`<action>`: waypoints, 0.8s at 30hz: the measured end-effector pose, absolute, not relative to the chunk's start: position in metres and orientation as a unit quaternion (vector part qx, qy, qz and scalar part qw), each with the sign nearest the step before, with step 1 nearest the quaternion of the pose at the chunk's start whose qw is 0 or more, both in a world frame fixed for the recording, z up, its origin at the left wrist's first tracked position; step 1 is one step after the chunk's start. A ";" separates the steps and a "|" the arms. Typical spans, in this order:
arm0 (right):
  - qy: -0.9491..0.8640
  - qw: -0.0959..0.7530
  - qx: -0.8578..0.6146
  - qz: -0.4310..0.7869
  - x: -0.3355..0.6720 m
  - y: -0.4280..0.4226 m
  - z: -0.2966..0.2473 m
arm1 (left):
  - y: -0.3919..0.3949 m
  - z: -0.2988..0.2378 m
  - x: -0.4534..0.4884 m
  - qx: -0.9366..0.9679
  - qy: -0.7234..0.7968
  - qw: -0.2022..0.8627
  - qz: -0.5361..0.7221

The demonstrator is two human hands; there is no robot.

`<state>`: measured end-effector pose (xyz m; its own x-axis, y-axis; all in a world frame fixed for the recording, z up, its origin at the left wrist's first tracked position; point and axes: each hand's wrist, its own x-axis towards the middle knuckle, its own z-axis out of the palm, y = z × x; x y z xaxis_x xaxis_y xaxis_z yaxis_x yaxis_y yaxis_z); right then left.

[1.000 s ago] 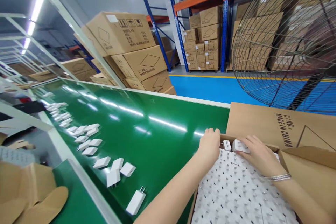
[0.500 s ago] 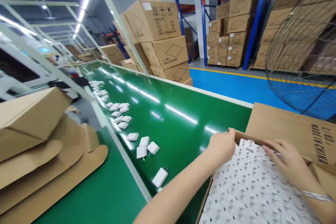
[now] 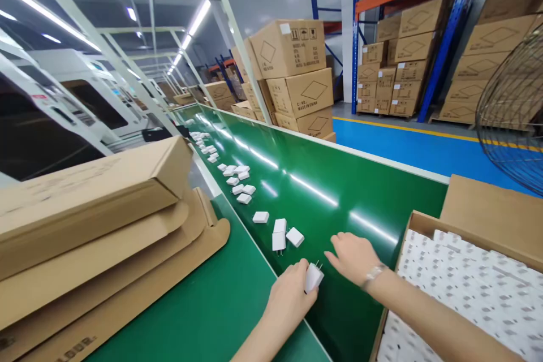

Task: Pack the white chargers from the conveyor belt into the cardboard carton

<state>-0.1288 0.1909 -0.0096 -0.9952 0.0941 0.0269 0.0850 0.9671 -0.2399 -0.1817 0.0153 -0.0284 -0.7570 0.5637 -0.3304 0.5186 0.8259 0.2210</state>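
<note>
My left hand (image 3: 291, 296) is closed around a white plug charger (image 3: 314, 276) at the near edge of the green conveyor belt (image 3: 322, 192), prongs pointing up. My right hand (image 3: 352, 257) hovers flat over the belt just right of it, fingers stretched out and holding nothing. Three more white chargers (image 3: 284, 235) lie on the belt a little beyond my hands. Farther up the belt runs a line of several chargers (image 3: 237, 178). At the right stands an open cardboard box (image 3: 424, 222) packed with rows of white chargers (image 3: 462, 288).
Flat folded cartons (image 3: 97, 226) are stacked at the left on a green table. White machines (image 3: 63, 107) line the far left. Stacked brown boxes (image 3: 297, 76) stand beyond the belt, with shelving (image 3: 428, 56) behind. A wire fan guard (image 3: 509, 107) is at the right.
Both hands left the box of chargers and moved left to the belt. My left hand took hold of the nearest charger. The view swung left.
</note>
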 end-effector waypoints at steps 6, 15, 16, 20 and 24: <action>-0.983 -0.018 -0.087 0.163 -0.224 0.112 -0.038 | -0.035 -0.005 -0.181 0.106 0.679 0.323 0.650; -0.881 -0.077 -0.120 0.450 -0.207 0.142 -0.011 | -0.039 0.008 -0.170 -0.065 0.286 0.484 0.824; -0.860 -0.083 -0.119 0.489 -0.190 0.151 -0.002 | -0.034 0.010 -0.169 -0.064 0.272 0.495 0.823; -0.692 -0.049 -0.176 0.698 -0.113 0.177 0.026 | -0.010 0.018 -0.164 -0.022 0.237 0.542 0.806; -0.485 0.017 -0.203 0.850 -0.055 0.177 0.034 | 0.025 0.021 -0.153 0.025 0.228 0.598 0.768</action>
<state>-0.0554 0.1773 0.0343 -0.9168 0.2257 -0.3295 0.1687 -0.5291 -0.8316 -0.1532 0.0247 0.0206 -0.2841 0.9298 -0.2342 -0.9066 -0.1810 0.3811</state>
